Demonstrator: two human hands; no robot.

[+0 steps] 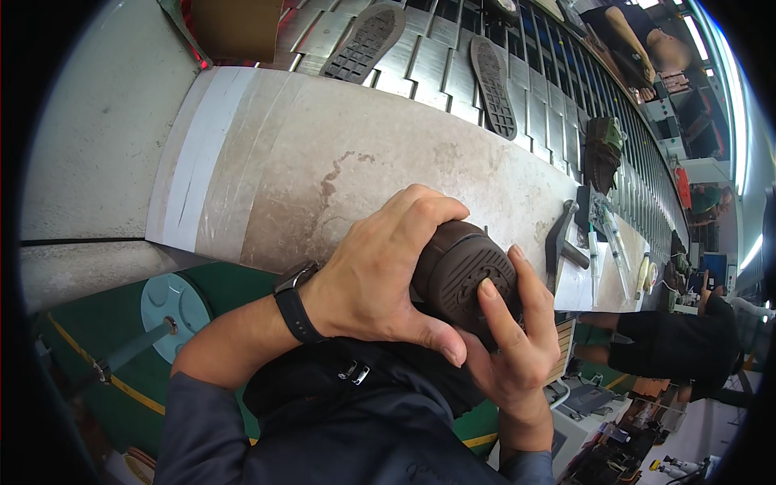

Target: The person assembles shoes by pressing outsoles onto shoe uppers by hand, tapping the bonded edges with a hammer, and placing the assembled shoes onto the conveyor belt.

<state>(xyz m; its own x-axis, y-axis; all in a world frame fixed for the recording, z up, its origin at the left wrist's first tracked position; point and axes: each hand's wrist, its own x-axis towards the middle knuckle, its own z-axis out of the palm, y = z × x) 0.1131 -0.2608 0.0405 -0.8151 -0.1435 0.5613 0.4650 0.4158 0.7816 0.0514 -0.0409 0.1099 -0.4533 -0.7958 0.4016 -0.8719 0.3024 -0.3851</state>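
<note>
- At the near edge of the pale worktable [404, 145], before the torso: a dark brown shoe [459, 279], its grooved sole exposed.
- Left hand [384, 271]: curled around the shoe's side, gripping it; wristwatch [297, 303] on the wrist.
- Right hand [517, 339]: fingers spread and bent, fingertips against the sole.
- To the right on the table: a hammer [557, 238].
- Beyond the table: two loose soles, left [368, 44] and right [493, 85], on a slatted metal conveyor [440, 61].
</note>
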